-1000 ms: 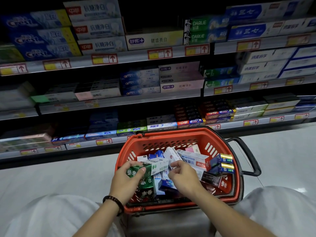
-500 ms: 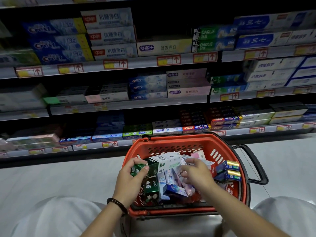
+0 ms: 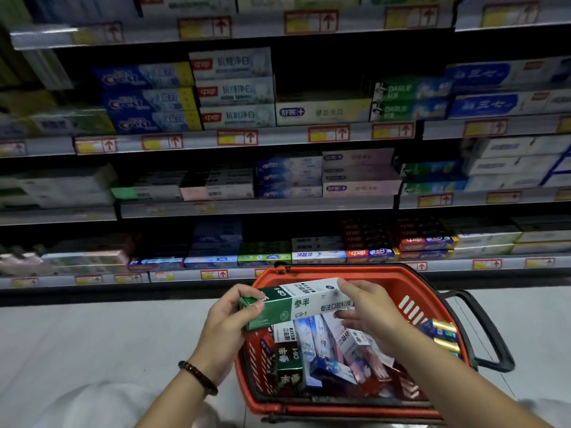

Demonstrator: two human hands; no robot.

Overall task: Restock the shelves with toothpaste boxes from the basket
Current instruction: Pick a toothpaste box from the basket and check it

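1. The green-and-white toothpaste box (image 3: 296, 304) hangs in the air over the near, 9 o'clock side of the red basket (image 3: 386, 274), above the other boxes (image 3: 321, 344) heaped inside
2. Its long axis runs roughly from 9 o'clock to 3 o'clock across the view, with the white end a little higher and the printed face turned toward the camera
3. The left hand (image 3: 225, 322) has the green end: its grip is closed, with the thumb pressed on the front face and the fingers wrapped over the top
4. The right hand (image 3: 370, 307) takes the white end in a lighter grip, some fingers hooked over the top edge and others spread beneath, so the box is carried at both ends
5. The shelves (image 3: 309, 208) lie at 12 o'clock from the box, beyond the basket, and their stock sits lengthwise along the rails; the box is already broadside to them, so I judge it needs a reach forward and up, not a turn
6. Neither hand is plainly nearer the shelves, and blur hides which slot matches this box
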